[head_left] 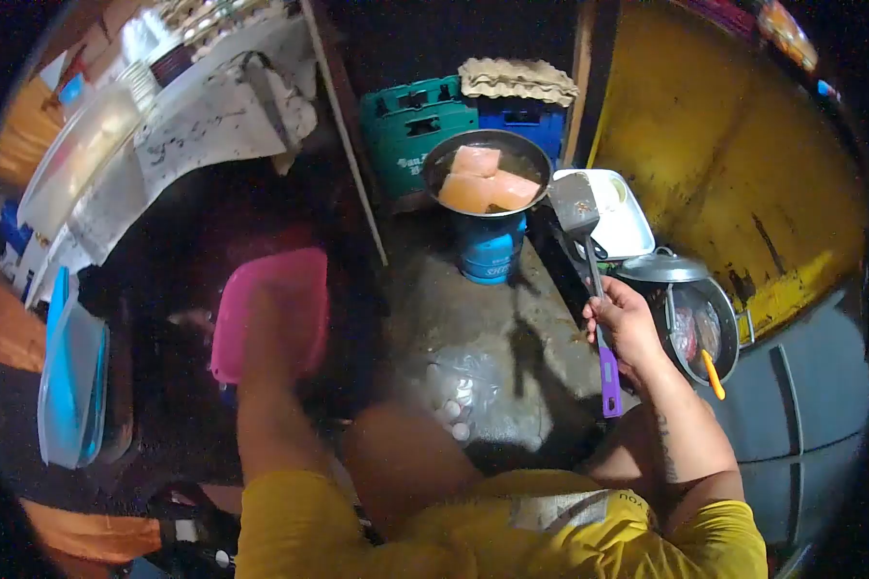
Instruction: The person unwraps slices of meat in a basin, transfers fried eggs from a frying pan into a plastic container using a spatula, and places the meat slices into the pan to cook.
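Note:
My right hand [626,320] is closed around the metal shaft of a spatula [608,372] with a purple handle. Its flat, stained blade points up and away, just right of the frying pan [435,192]. In the pan's dark liquid sit three pale orange blocks [469,192]. My left hand [278,304] reaches over a pink plastic tray or lid [309,343] in the shadow on the left; blur and darkness hide its fingers, so I cannot tell whether it grips anything.
The pan stands above a blue gas cylinder [490,253]. Behind are a green crate [406,145] and a blue crate with an egg tray [517,81]. On the right are a white tray [628,227] and a lidded pot [714,357]. Clear containers [77,386] stand left.

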